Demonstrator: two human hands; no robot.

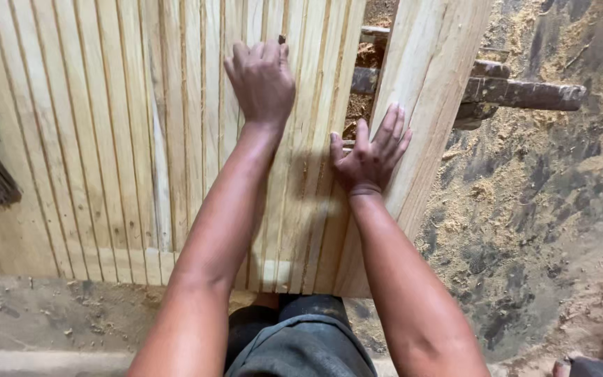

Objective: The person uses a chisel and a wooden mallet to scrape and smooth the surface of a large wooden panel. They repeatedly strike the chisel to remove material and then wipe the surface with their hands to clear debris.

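While the left hand [261, 80] rests curled, knuckles up, on the slats [106, 139] at twelve o'clock, gripping nothing that shows, the right hand [370, 157] lies flat and spread on the plank [427, 77] at two o'clock. That plank tilts away from the slats, overhanging the sawdust floor [539, 209]. If pressed unevenly it could slip off its bearer [525, 93], or pinch fingers in the gap.

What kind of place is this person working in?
Probably a woodworking shop. Both hands, the left hand and the right hand, press on pale wooden slats laid side by side, and sawdust covers the dirt floor.
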